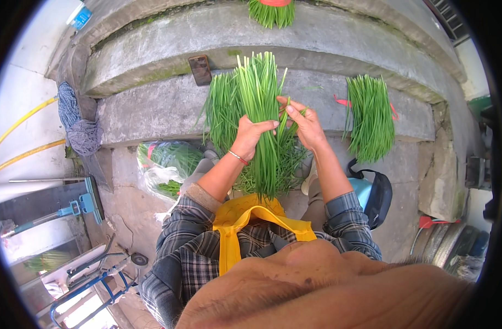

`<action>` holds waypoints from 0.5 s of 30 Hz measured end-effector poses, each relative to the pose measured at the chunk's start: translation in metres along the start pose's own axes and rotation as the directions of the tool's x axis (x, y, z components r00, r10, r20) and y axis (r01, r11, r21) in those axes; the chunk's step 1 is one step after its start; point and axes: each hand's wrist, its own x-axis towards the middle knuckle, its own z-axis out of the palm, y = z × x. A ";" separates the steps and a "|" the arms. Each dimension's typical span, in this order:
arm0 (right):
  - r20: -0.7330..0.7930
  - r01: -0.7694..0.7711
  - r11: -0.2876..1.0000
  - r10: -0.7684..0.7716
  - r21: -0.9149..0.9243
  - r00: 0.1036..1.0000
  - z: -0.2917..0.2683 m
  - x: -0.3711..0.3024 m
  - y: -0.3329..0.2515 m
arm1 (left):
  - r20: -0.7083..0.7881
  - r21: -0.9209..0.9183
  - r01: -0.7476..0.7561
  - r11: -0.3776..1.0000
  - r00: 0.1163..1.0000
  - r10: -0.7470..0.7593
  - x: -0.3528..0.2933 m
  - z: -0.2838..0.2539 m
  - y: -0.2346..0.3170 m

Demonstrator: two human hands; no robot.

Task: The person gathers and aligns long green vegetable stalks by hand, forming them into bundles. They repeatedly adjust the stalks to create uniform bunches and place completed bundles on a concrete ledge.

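Both hands full: L hand [252,136] is closed round a thick bunch of garlic chives [257,90], paler ends pointing away, leaf tips hanging twd the yellow apron [229,233]; R hand [307,125], just beside it, pinches a few strands [284,116] btwn thumb & fingers. Loose chive pile [221,104] lies on the concrete step [152,112] just L of the held bunch, smartphone [200,70] nr it; red-tied chive bundle [370,118] well apart to the R.
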 end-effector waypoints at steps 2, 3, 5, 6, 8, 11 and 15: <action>0.007 0.004 1.000 -0.004 0.009 1.000 0.000 0.002 0.000 | -0.002 -0.010 0.016 1.000 1.000 -0.016 0.000 0.000 -0.001; 0.003 0.002 1.000 -0.002 0.015 1.000 0.001 0.002 -0.002 | -0.007 -0.014 0.021 1.000 1.000 -0.021 -0.001 0.000 -0.001; -0.001 -0.004 1.000 0.004 0.027 1.000 0.001 -0.001 -0.005 | 0.016 -0.016 0.017 1.000 1.000 -0.017 0.000 -0.001 -0.003; -0.004 -0.013 0.999 0.013 0.041 1.000 0.001 -0.001 -0.004 | 0.026 -0.016 0.014 1.000 1.000 -0.014 0.000 -0.001 -0.004; -0.011 -0.030 0.997 0.031 0.067 0.999 -0.001 -0.001 -0.003 | 0.022 -0.015 -0.018 1.000 1.000 0.018 0.001 -0.002 -0.005; -0.062 -0.068 0.997 0.067 -0.025 0.996 -0.003 -0.001 -0.002 | 0.017 0.001 -0.058 0.998 0.998 0.058 0.003 -0.006 -0.007; 0.000 -0.071 0.992 0.072 -0.103 0.997 -0.009 -0.001 -0.003 | 0.030 0.024 -0.061 0.998 0.998 0.060 0.002 -0.008 -0.002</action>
